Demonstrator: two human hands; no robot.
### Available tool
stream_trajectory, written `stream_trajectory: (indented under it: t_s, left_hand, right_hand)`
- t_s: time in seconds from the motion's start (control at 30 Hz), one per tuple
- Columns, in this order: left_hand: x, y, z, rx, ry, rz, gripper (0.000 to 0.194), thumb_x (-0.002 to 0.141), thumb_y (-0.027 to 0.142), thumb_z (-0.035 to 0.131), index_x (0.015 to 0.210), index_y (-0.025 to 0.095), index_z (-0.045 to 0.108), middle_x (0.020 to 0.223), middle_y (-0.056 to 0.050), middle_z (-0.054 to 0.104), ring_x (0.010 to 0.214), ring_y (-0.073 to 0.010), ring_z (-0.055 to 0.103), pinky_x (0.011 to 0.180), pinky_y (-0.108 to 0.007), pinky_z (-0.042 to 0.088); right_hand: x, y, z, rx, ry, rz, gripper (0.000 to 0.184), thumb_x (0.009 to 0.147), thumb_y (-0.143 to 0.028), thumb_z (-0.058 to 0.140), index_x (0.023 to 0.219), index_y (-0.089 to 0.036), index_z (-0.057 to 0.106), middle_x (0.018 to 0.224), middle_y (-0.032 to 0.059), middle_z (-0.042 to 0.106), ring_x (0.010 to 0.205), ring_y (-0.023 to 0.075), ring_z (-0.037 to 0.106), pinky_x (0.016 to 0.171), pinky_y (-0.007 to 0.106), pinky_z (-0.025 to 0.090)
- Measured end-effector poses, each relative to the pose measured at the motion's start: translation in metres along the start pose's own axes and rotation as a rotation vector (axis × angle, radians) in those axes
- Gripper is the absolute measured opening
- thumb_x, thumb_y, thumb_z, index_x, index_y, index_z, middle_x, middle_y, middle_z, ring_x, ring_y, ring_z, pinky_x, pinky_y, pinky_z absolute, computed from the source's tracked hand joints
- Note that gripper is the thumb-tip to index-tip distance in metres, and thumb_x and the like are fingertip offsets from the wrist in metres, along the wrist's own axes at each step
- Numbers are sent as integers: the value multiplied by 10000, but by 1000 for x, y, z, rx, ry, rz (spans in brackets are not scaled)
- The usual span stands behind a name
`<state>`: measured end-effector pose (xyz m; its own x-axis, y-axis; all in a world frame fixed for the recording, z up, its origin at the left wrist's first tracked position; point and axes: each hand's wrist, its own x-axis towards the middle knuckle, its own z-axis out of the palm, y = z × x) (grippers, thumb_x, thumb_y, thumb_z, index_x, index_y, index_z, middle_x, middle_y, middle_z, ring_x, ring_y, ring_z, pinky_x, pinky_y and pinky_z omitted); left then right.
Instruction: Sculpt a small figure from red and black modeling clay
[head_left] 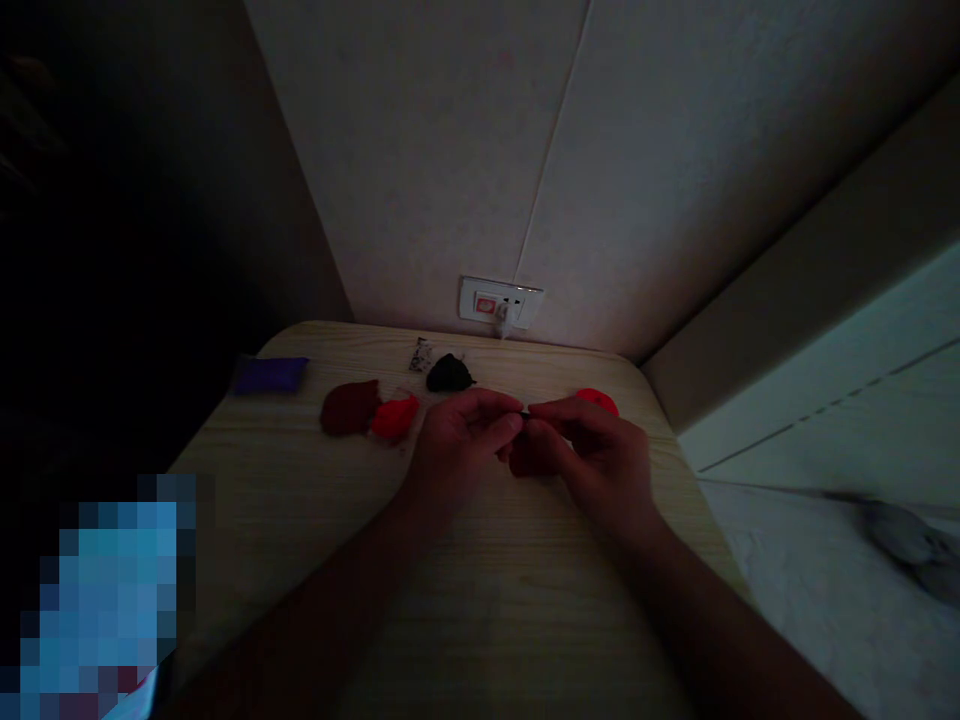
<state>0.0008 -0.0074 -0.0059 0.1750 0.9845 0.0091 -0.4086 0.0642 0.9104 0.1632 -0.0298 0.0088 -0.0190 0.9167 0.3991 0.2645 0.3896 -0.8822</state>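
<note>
Both of my hands meet over the middle of a light wooden table point(480, 600). My left hand point(457, 440) pinches its fingertips together against those of my right hand point(592, 450). Between the two pinches sits a tiny dark piece point(525, 413), too small to name in the dim light. A dark red lump point(532, 455) shows under my right hand's fingers. Just left of my left hand lie a bright red lump point(395, 416) and a dark red lump point(349, 407). A black lump point(448, 374) lies beyond my hands.
A purple block point(270, 374) lies at the table's far left. A red round thing point(598, 400) shows behind my right hand. A small patterned scrap point(421, 354) lies near the wall. A wall socket point(500, 301) sits above the table's back edge. The room is dim.
</note>
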Motion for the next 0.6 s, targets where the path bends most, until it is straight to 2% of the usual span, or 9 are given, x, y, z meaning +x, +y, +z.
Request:
stream_trajectory:
  t_s: [0.17, 0.4, 0.6]
  left_hand:
    - [-1, 2, 1, 49, -3, 19, 159, 729, 260, 820, 826, 170, 731, 690, 6, 685, 582, -117, 589, 581, -264, 496]
    - [-1, 1, 0, 57, -9, 8, 189, 729, 259, 826, 872, 175, 734, 718, 8, 695, 595, -118, 602, 582, -258, 498]
    - [-1, 2, 1, 76, -21, 3, 165, 747, 285, 804, 837, 169, 732, 671, 6, 675, 580, -121, 590, 581, -267, 494]
  right_hand:
    - [1, -1, -2, -72, 1, -31, 50, 897, -263, 754, 906, -218, 774, 802, 42, 759, 684, 171, 707, 583, 281, 579]
    - [1, -4, -1, -38, -6, -13, 35, 893, -246, 745, 892, -213, 757, 785, 38, 746, 658, 164, 695, 551, 268, 558]
    - [1, -2, -1, -3, 3, -6, 53, 881, -260, 763, 926, -233, 770, 807, 31, 752, 654, 162, 703, 559, 272, 584]
